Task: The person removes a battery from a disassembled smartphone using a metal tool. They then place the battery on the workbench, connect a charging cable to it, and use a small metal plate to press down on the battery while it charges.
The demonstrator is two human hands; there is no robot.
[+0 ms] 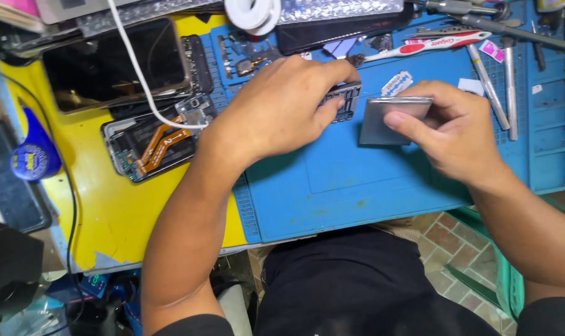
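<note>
Left hand: the left hand [282,106] lies palm down on the mat, its fingers closed around a small dark circuit-board piece [344,99] and pinning it to the mat.
Right hand: the right hand [456,127] pinches a flat grey metal plate [388,118] between thumb and fingers, holding it tilted just beside the board piece, its lower edge near the mat.
Table: a yellow table [108,211] carries everything; its near edge is chipped.
Mat: a blue work mat [357,186] covers the right part of the table, and both hands work at its upper middle.
Opened phone: an opened phone body [152,140] with orange flex strips lies left of the mat, a white cable [139,68] running across it.
Screen panel: a dark screen panel [114,62] lies above the opened phone.
Tools: a toothbrush [444,43] and metal tweezers [487,81] lie along the mat's top right.
Step in hand: seemingly the plate is being matched to, or parted from, the board piece.
Next move: it would call for a steady left hand and fine alignment of the plate's edge.
</note>
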